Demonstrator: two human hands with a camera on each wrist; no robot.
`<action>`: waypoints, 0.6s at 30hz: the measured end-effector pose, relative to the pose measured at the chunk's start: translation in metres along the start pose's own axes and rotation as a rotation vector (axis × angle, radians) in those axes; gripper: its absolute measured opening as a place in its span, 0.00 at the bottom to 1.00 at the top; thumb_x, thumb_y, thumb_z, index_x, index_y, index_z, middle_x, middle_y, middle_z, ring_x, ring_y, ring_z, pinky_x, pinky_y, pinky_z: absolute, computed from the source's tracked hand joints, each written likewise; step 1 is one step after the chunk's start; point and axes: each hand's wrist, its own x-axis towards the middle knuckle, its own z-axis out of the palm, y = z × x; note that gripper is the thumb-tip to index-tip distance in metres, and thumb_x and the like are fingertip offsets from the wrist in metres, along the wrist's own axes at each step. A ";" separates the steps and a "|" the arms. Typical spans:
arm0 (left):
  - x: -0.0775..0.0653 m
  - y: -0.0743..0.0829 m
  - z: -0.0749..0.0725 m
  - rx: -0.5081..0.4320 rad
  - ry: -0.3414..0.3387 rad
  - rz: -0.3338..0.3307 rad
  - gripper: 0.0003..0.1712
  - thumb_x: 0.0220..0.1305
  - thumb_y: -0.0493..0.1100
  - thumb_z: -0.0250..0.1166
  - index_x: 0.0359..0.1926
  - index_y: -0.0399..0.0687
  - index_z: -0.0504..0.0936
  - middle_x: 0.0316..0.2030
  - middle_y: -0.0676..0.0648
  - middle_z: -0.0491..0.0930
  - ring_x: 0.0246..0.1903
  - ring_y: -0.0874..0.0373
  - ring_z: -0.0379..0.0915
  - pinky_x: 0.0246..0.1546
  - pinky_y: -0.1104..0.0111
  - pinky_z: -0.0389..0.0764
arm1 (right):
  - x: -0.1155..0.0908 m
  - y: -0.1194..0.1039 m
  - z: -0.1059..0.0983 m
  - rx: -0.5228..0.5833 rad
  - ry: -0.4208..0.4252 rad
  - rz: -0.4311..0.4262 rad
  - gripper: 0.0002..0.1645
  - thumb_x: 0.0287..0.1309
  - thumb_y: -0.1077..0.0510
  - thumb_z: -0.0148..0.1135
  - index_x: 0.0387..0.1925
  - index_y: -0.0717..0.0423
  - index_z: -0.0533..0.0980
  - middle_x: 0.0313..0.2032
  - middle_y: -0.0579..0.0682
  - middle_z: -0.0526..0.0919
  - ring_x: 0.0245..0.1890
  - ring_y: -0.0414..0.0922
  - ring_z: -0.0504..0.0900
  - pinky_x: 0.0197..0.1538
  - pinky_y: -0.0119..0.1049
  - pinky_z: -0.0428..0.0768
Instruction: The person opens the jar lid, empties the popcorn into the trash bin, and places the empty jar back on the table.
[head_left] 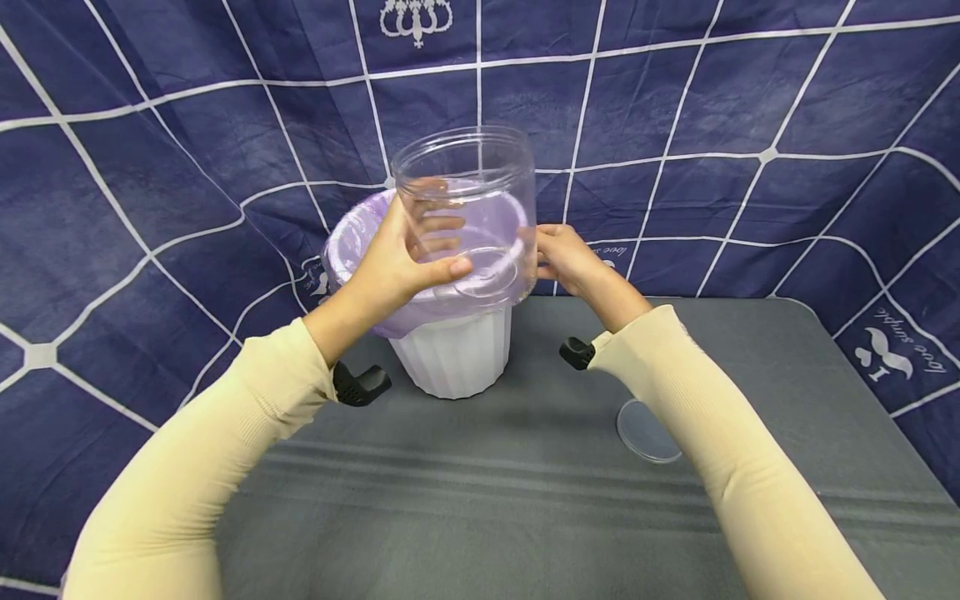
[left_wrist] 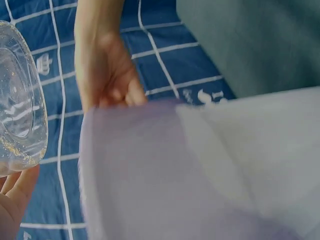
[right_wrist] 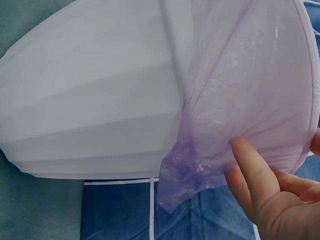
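My left hand [head_left: 401,262] holds a clear plastic jar [head_left: 491,233] by its side, tilted above the trash bin's mouth. Yellowish crumbs [left_wrist: 14,149] cling near the jar's base in the left wrist view. The white ribbed trash bin [head_left: 453,357] stands on the table, lined with a thin purple bag [head_left: 411,317] folded over its rim. At the bin's right side, my right hand [head_left: 567,257] grips the lined rim. In the right wrist view its fingers [right_wrist: 255,172] press the bag from outside, with the thumb at the rim.
A round clear lid [head_left: 648,432] lies on the grey tabletop [head_left: 465,500] beside my right forearm. Behind the bin hangs a blue cloth [head_left: 675,100] with a white grid, which also covers both sides. Black wrist cameras [head_left: 362,385] sit below my cuffs.
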 end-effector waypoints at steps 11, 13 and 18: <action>-0.031 -0.028 0.025 0.037 -0.161 0.049 0.52 0.37 0.43 0.74 0.58 0.33 0.52 0.56 0.36 0.62 0.53 0.46 0.63 0.54 0.61 0.65 | 0.003 0.009 -0.006 0.028 -0.023 -0.098 0.22 0.56 0.60 0.55 0.47 0.74 0.69 0.31 0.56 0.77 0.32 0.46 0.79 0.39 0.39 0.78; -0.037 -0.035 0.028 0.064 -0.176 0.043 0.53 0.37 0.43 0.74 0.59 0.32 0.51 0.56 0.37 0.62 0.54 0.45 0.62 0.54 0.62 0.65 | 0.004 0.009 -0.007 0.077 -0.038 -0.076 0.23 0.55 0.59 0.57 0.49 0.72 0.68 0.33 0.57 0.76 0.33 0.47 0.79 0.40 0.40 0.78; -0.052 -0.057 0.034 0.070 -0.209 0.046 0.53 0.35 0.41 0.75 0.59 0.31 0.52 0.56 0.37 0.62 0.55 0.41 0.59 0.56 0.60 0.63 | 0.001 0.003 -0.003 0.019 -0.018 -0.022 0.23 0.60 0.60 0.52 0.50 0.75 0.66 0.34 0.56 0.76 0.33 0.44 0.79 0.45 0.41 0.76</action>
